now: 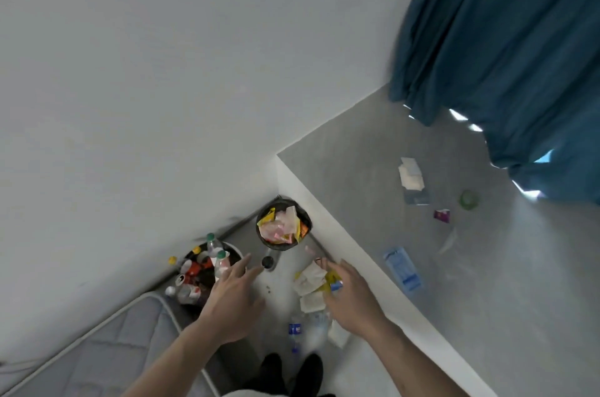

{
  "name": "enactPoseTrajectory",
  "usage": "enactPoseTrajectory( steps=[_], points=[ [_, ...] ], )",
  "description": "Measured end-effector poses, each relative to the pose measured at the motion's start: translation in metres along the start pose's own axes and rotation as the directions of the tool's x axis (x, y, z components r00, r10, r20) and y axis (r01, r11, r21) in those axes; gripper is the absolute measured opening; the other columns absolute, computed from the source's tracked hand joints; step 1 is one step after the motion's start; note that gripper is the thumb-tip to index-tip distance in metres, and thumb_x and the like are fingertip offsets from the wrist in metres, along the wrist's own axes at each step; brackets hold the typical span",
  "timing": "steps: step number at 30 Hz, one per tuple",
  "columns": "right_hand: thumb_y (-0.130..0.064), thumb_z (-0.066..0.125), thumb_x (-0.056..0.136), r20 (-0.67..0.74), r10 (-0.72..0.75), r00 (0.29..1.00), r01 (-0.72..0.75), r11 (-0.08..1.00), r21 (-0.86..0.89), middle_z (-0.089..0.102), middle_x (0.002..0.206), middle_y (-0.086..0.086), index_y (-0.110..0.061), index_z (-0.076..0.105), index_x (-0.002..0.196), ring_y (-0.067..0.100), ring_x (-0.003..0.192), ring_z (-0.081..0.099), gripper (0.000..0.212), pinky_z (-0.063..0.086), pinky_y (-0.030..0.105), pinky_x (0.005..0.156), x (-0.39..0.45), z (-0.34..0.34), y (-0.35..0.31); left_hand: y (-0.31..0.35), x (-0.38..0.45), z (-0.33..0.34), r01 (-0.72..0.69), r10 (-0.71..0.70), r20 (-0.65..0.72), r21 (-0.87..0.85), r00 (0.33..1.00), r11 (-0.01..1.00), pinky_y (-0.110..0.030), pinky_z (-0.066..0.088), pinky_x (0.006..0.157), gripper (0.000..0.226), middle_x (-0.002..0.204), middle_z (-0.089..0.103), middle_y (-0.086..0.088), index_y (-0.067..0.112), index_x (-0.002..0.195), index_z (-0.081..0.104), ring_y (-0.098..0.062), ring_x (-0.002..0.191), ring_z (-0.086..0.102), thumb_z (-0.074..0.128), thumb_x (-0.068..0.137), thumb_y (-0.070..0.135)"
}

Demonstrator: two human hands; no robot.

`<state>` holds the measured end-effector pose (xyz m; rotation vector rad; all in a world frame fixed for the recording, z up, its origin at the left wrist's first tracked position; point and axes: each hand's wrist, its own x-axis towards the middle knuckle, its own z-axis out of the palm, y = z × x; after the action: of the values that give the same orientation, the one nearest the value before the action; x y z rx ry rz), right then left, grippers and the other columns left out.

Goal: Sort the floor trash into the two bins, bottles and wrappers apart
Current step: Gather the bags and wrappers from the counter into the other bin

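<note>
Nearest the camera, between two dark shoes (292,370), a clear plastic bottle with a blue label (300,330) lies on the grey floor (487,266), blurred. Left hand (232,299) reaches forward, fingers straight and spread, holding nothing; its fingertips lie over the edge of the bottle bin (207,270). Right hand (352,294) also stretched out, fingers loosely extended above a heap of white and yellow wrappers (311,283); whether it touches any of them cannot be told. Grey quilted mattress corner (107,351) at lower left, beside the bottle bin. That bin stands against the white wall (162,71), packed with bottles, two green-capped ones upright. Dark-capped bottle (268,262) lies on the floor between the bins. Beyond it, the black wrapper bin (282,223) sits in the corner, full of yellow, pink and white wrappers. Farther right on the floor, well apart: blue packet (404,270), purple wrapper (442,215), green cap-like item (468,199), white tissue pack (411,177). Teal curtain (503,39) hangs at far right.
</note>
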<state>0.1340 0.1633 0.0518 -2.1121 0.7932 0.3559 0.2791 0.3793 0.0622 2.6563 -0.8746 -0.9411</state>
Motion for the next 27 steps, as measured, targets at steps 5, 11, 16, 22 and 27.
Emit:
enactPoseTrajectory(
  steps=[5, 11, 16, 22, 27],
  points=[
    [-0.029, 0.057, 0.097, -0.075, 0.072, 0.995, -0.071, 0.997, 0.019, 0.024, 0.162, -0.009, -0.034, 0.035, 0.152, 0.013, 0.149, 0.022, 0.060, 0.021, 0.029, 0.120, -0.036, -0.011, 0.003, 0.014, 0.000, -0.017, -0.173, 0.174, 0.001, 0.084, 0.985, 0.981, -0.045, 0.020, 0.124, 0.067, 0.167, 0.003, 0.008, 0.039, 0.153, 0.029, -0.023, 0.153, 0.012, 0.056, 0.092, 0.046],
    [-0.040, 0.059, 0.096, -0.124, 0.128, 0.984, -0.132, 0.991, -0.026, 0.015, 0.166, -0.009, -0.032, 0.030, 0.155, 0.014, 0.152, 0.015, 0.066, 0.020, 0.033, 0.122, -0.064, -0.018, 0.025, 0.036, 0.010, -0.016, -0.276, 0.278, -0.012, 0.096, 0.960, 0.956, -0.053, 0.022, 0.122, 0.069, 0.167, 0.005, 0.010, 0.044, 0.153, 0.023, -0.024, 0.153, 0.010, 0.057, 0.092, 0.047],
    [-0.040, 0.060, 0.094, -0.159, 0.147, 0.976, -0.146, 0.989, 0.015, 0.012, 0.166, -0.008, -0.033, 0.031, 0.154, 0.014, 0.152, 0.015, 0.067, 0.019, 0.031, 0.122, -0.092, -0.035, 0.048, 0.066, -0.011, -0.004, -0.314, 0.315, -0.002, 0.097, 0.949, 0.945, -0.052, 0.019, 0.123, 0.072, 0.167, 0.000, 0.011, 0.044, 0.154, 0.020, -0.022, 0.154, 0.003, 0.056, 0.092, 0.050],
    [-0.036, 0.061, 0.093, -0.185, 0.109, 0.977, -0.112, 0.994, -0.003, 0.017, 0.166, -0.002, -0.027, 0.035, 0.153, 0.015, 0.152, 0.017, 0.066, 0.021, 0.029, 0.121, -0.120, -0.071, 0.091, 0.123, -0.024, 0.017, -0.283, 0.287, -0.031, 0.095, 0.957, 0.954, -0.051, 0.017, 0.123, 0.069, 0.167, -0.001, 0.010, 0.040, 0.154, 0.026, -0.024, 0.154, 0.003, 0.056, 0.094, 0.049],
    [-0.034, 0.060, 0.094, -0.169, 0.045, 0.985, -0.061, 0.994, -0.091, 0.025, 0.162, -0.002, -0.027, 0.037, 0.152, 0.015, 0.150, 0.022, 0.063, 0.019, 0.022, 0.117, -0.156, -0.120, 0.157, 0.191, -0.035, 0.067, -0.226, 0.231, -0.096, 0.062, 0.968, 0.972, -0.047, 0.019, 0.123, 0.071, 0.167, 0.002, 0.007, 0.037, 0.154, 0.029, -0.024, 0.154, 0.008, 0.059, 0.091, 0.050]
  ],
)
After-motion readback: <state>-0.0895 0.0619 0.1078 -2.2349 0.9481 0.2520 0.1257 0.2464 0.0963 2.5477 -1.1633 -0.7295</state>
